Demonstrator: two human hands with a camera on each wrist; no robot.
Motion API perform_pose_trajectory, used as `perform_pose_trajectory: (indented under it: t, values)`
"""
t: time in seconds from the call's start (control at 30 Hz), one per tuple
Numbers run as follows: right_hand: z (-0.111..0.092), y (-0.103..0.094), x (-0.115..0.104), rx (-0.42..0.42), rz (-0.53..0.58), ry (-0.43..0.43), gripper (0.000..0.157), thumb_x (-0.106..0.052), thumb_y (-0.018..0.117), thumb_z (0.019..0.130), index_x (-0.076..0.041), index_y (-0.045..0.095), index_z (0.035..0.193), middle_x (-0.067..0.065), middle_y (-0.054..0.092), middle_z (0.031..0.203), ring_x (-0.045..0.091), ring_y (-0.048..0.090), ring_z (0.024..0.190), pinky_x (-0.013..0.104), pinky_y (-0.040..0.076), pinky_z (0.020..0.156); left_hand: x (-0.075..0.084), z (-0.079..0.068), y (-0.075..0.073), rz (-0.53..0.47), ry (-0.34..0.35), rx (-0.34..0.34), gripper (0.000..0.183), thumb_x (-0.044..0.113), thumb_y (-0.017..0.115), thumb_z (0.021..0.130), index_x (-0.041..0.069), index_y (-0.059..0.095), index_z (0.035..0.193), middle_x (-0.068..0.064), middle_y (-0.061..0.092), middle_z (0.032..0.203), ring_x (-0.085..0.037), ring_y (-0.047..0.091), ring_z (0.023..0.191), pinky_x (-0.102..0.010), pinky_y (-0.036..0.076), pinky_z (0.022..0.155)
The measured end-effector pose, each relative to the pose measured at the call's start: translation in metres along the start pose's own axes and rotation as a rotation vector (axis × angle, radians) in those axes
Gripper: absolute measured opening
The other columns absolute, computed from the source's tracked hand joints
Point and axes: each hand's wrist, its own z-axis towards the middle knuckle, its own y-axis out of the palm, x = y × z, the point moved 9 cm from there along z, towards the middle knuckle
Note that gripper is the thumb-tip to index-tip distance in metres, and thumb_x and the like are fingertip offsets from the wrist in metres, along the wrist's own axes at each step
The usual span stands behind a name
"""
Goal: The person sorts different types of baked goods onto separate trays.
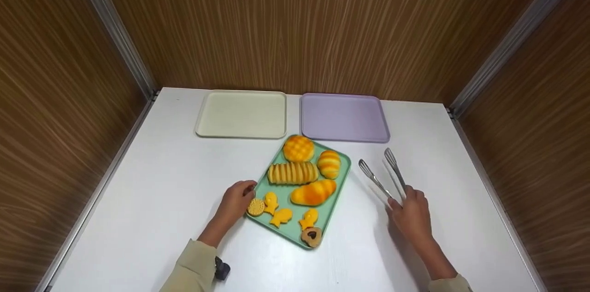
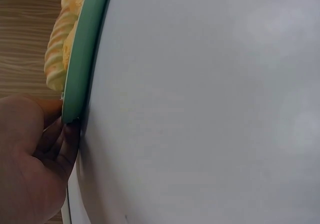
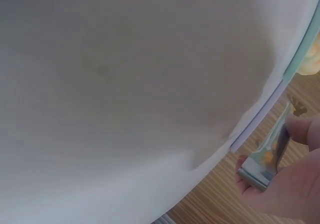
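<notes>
My left hand [image 1: 236, 200] pinches the left edge of a green tray [image 1: 325, 213]; in the left wrist view the fingers reach under the rim [image 2: 75, 91]. On the tray lie a round crosshatched bun [image 1: 298, 148], a ridged long loaf [image 1: 293, 173], a striped roll [image 1: 329, 164] and a smooth curved bread [image 1: 314, 192]. Nearer me are three fish-shaped crackers [image 1: 282, 217], a round biscuit [image 1: 256, 207] and a heart-centred cookie [image 1: 311, 236]. To the right of the tray, my right hand [image 1: 412, 213] holds metal tongs [image 1: 391, 158], their slotted arms spread with nothing between them.
Behind the green tray, a cream tray [image 1: 242, 114] and a purple tray [image 1: 343, 118] lie side by side along the back of the white table [image 1: 152, 181]. Wood-patterned panels [image 1: 295, 29] enclose the table at the back and both sides.
</notes>
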Motion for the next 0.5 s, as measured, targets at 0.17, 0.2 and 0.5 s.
perform_pose_trajectory:
  t: [0.17,0.2,0.5]
  values:
    - [-0.001,0.001,-0.01,-0.014,0.066,-0.022,0.06,-0.016,0.069,0.095,0.016,0.043,0.139,0.036,0.046,0.128,0.049,0.046,0.119,0.061,0.039,0.099,-0.001,0.0,-0.001,-0.002,-0.008,0.004,0.027,0.009,0.061,0.099,0.004,0.068,0.124,-0.009,0.068,0.108,-0.021,0.06,0.096,-0.04,0.052,0.087]
    - [-0.002,0.002,-0.012,-0.024,0.073,-0.025,0.06,-0.017,0.068,0.096,0.016,0.042,0.14,0.035,0.046,0.129,0.049,0.046,0.12,0.061,0.039,0.1,-0.001,0.0,-0.001,-0.002,-0.01,0.004,0.027,0.009,0.062,0.099,0.004,0.068,0.124,-0.009,0.068,0.108,-0.021,0.06,0.095,-0.04,0.052,0.087]
    - [-0.006,0.013,-0.032,-0.089,0.103,-0.048,0.057,-0.02,0.07,0.096,0.009,0.048,0.139,0.029,0.05,0.127,0.042,0.05,0.118,0.056,0.041,0.099,0.001,-0.001,0.001,0.0,-0.003,0.002,0.026,0.007,0.062,0.099,0.002,0.068,0.123,-0.01,0.068,0.105,-0.021,0.06,0.093,-0.04,0.052,0.084]
